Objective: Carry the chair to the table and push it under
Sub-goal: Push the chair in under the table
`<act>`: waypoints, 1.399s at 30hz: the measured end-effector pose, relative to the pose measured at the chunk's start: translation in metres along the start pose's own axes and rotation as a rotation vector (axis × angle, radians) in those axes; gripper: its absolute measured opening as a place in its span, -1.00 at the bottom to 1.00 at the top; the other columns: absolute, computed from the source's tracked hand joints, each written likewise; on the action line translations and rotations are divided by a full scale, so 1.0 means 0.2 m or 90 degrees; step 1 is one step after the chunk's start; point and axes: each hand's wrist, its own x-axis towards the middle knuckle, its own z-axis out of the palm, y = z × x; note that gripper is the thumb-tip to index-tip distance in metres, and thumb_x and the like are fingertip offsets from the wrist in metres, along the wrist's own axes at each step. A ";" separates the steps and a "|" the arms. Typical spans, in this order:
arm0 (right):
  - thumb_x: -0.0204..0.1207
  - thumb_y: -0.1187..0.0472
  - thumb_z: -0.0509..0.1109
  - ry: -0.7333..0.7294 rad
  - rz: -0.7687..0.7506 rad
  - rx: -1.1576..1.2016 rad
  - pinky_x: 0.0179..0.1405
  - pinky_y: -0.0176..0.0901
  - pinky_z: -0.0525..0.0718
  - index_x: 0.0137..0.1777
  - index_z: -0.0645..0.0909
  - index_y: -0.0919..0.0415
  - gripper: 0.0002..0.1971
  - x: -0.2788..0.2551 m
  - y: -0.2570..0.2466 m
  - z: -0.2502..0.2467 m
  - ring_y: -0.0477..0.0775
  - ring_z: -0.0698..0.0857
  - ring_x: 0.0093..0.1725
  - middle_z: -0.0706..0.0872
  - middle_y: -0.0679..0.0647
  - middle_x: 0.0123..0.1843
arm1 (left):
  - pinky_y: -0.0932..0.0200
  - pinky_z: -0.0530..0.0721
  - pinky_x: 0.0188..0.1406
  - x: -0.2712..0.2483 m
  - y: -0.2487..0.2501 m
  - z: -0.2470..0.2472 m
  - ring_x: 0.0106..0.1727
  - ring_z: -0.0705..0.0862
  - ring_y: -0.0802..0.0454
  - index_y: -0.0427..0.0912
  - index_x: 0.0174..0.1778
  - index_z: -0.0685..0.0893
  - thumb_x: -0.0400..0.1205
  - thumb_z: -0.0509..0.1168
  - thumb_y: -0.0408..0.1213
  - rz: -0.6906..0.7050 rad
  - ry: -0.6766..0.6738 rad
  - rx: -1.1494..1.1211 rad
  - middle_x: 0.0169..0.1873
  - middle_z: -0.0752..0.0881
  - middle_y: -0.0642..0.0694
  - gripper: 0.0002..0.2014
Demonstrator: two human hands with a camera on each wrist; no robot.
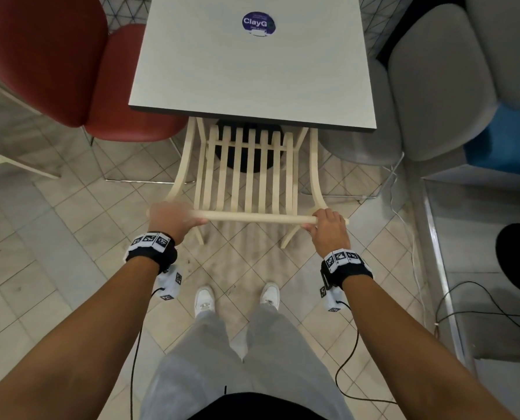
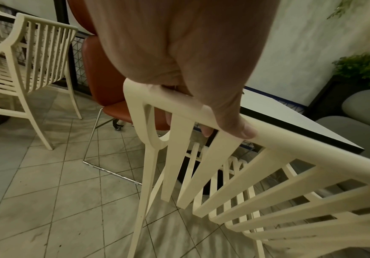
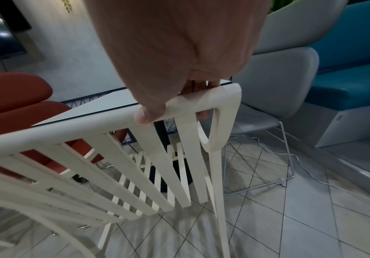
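Observation:
A cream slatted chair stands on the tiled floor in front of me, its seat partly beneath the near edge of the pale grey table. My left hand grips the left end of the chair's top rail, thumb along the rail and fingers curled behind it. My right hand grips the rail's right end the same way. In the left wrist view the left hand wraps the rail corner of the chair. In the right wrist view the right hand holds the opposite corner of the chair.
A red padded chair stands at the table's left, a grey one at its right beside a blue seat. The table's black round base shows through the slats. Another cream chair stands further left. Cables lie on the floor at the right.

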 end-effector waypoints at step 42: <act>0.54 -0.16 0.43 -0.006 0.006 0.015 0.22 0.16 0.62 0.12 0.64 0.24 -0.55 0.10 0.09 -0.05 0.26 0.64 0.08 0.73 0.19 0.03 | -0.09 0.21 0.52 0.01 0.15 -0.04 0.06 0.54 -0.12 0.05 0.02 0.83 0.33 0.43 0.32 -0.059 0.024 -0.099 -0.15 0.80 -0.08 -0.50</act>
